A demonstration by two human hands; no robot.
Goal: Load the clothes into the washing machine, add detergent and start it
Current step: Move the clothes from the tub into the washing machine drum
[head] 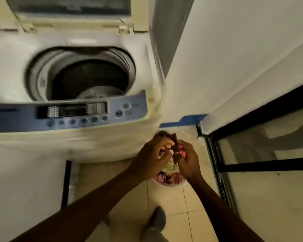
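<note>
A white top-loading washing machine (pixel 10 70) stands at the left with its lid (pixel 68 7) raised. Its drum (pixel 87 77) looks dark, and I cannot tell what lies in it. A blue control panel (pixel 68 114) runs along its front. To the right of the machine, on the floor, a white basket (pixel 171 184) holds mixed clothes (pixel 170 177) in pink, dark and pale green. My left hand (pixel 150 159) and my right hand (pixel 189 161) are both above the basket, closed on a dark garment (pixel 175 149) between them.
A white wall rises at the right, with a black-framed glass door (pixel 252 154) below it. Blue tape (pixel 185 119) runs along the wall's base. The floor has beige tiles (pixel 164 203). My foot in a grey sock (pixel 157 219) is near the bottom.
</note>
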